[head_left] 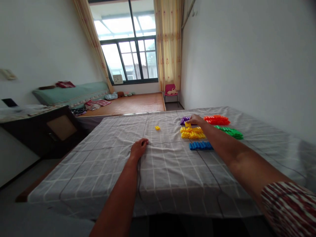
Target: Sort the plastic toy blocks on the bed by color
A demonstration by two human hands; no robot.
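My right hand (pixel 196 120) is closed on a small yellow piece (pixel 188 124), just above the left end of a yellow row of pieces (pixel 193 133). Purple pieces (pixel 184 120) lie behind the fingers. Beyond my right wrist are a red-orange group (pixel 217 119) and a green group (pixel 230 132). A blue row (pixel 200 145) lies nearest to me, partly behind my forearm. One small yellow cluster (pixel 157 128) sits apart, left of the groups. My left hand (pixel 139 147) rests on the cloth with its fingers curled; what they hold, if anything, is hidden.
A grey checked cloth (pixel 103 168) with wrinkles covers the table. At the left stands a dark cabinet (pixel 59 128). Behind the table are a low bed (pixel 138 102) and a pink chair (pixel 171 90) near the window. A white wall (pixel 247 59) runs along the right.
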